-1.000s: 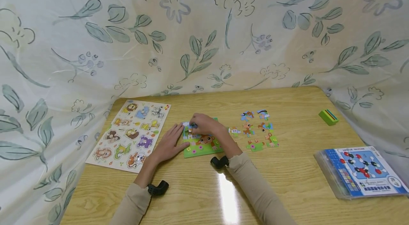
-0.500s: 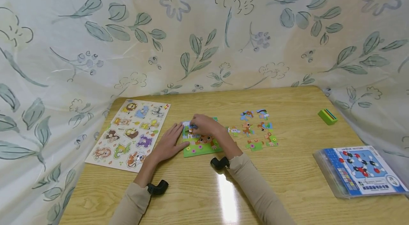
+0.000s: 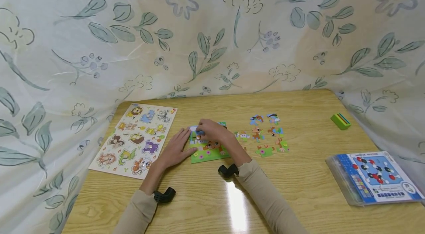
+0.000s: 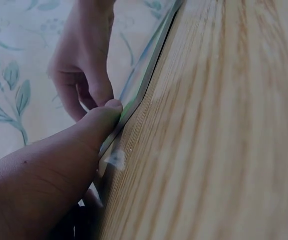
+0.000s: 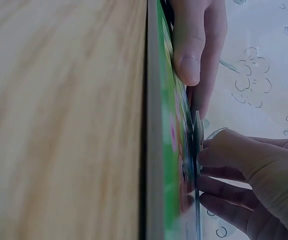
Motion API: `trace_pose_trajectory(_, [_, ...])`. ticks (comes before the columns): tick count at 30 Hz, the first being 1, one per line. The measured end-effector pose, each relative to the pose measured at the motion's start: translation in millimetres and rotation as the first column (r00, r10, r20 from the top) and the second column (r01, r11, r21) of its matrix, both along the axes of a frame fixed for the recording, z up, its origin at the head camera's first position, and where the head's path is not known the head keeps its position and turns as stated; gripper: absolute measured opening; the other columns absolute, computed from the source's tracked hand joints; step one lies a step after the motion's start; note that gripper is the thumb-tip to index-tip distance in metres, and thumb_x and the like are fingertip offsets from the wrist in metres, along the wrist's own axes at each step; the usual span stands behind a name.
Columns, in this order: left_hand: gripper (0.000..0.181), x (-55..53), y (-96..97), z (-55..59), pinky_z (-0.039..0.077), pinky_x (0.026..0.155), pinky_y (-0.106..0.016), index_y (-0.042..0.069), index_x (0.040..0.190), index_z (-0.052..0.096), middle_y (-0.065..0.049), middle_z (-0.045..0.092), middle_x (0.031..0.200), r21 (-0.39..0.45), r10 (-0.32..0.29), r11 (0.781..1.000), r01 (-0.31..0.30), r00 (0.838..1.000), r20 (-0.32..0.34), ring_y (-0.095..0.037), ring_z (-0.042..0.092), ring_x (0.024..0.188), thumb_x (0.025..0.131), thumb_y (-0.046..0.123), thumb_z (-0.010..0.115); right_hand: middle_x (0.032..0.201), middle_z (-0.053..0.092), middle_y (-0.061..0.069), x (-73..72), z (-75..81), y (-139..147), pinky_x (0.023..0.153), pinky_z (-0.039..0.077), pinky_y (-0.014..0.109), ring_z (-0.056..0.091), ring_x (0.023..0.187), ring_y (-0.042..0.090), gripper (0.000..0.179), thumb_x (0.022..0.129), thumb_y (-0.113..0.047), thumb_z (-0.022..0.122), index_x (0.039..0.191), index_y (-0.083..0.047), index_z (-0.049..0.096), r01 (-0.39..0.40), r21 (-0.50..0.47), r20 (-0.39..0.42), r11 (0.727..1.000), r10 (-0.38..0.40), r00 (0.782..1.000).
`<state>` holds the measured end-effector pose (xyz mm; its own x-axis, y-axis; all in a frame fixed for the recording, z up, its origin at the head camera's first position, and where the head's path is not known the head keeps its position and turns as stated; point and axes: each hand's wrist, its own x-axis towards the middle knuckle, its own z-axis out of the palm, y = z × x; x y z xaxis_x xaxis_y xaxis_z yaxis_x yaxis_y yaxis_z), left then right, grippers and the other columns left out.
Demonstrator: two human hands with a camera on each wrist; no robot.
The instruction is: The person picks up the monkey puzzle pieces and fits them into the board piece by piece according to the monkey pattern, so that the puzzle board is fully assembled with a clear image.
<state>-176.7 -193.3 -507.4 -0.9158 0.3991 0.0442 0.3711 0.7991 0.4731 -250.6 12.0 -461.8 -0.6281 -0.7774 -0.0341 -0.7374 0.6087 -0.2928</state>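
A small jigsaw puzzle board point(image 3: 200, 158) with a monkey picture on green lies in the middle of the wooden table. My left hand point(image 3: 176, 149) rests along its left edge, fingers stretched out and thumb point(image 4: 108, 111) on the board's rim. Over the upper left part of the board, my right hand point(image 3: 213, 130) pinches a thin puzzle piece point(image 5: 199, 134) between thumb and fingers. The piece stands at the board's surface in the right wrist view. From the head camera, the hand hides much of the picture's upper part.
Several loose puzzle pieces point(image 3: 257, 133) lie right of the board. An animal peg-puzzle board point(image 3: 109, 141) is at the left. A green box point(image 3: 340, 121) sits at the back right, and a plastic-wrapped molecule set point(image 3: 378, 178) at the front right. Flowered cloth hangs behind.
My right hand has shifted very slightly left over the board, still pinching the puzzle piece. My left hand has kept its place on the board's edge.
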Motion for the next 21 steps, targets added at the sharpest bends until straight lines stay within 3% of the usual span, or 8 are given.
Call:
trace_pose_trajectory(8, [0.080, 0.2, 1.4, 1.2, 0.018, 0.120, -0.057, 0.011, 0.156, 0.021, -0.009, 0.021, 0.163, 0.034, -0.004, 0.999, 0.004, 1.000, -0.005, -0.033, 0.015, 0.151, 0.095, 0.048, 0.057, 0.122, 0.058, 0.010, -0.7, -3.0, -2, 0.088, 0.053, 0.030, 0.060, 0.106, 0.022, 0.029, 0.094, -0.017, 0.064, 0.122, -0.009, 0.067, 0.020, 0.028, 0.017, 0.999, -0.020, 1.000])
trace_pose_trajectory(21, [0.071, -1.2, 0.6, -0.9, 0.021, 0.116, -0.063, 0.017, 0.153, 0.033, -0.015, 0.026, 0.160, 0.033, -0.035, 0.999, 0.038, 0.996, -0.082, -0.041, 0.020, 0.148, 0.093, 0.041, 0.062, 0.128, 0.056, 0.011, -3.6, -10.5, -1, 0.092, 0.052, 0.033, 0.058, 0.111, 0.024, 0.031, 0.097, -0.018, 0.061, 0.126, -0.011, 0.065, 0.045, 0.001, 0.037, 0.999, -0.045, 0.998])
